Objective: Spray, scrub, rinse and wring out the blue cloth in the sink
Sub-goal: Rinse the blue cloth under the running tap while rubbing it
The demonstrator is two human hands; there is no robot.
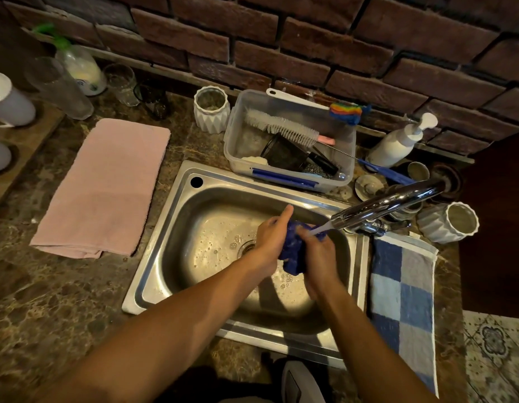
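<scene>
Cloth [291,251], blue and bunched, sits over the sink [171,257] near the drain, under water running from the tap [386,205] at 2 o'clock. It looks soft, wet, heavy and slippery, so squeezing the thick middle works best. Left hand [271,238] grips its top, one finger pointing up. Right hand [319,257] curls around its right side.

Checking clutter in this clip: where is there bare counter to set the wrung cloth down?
Bare marble lies in front of the pink towel, left of the sink, and a narrow strip between them. Right of the sink, the checked towel covers the counter. Behind it is crowded: plastic tub, soap pump, white pots, faucet.
</scene>
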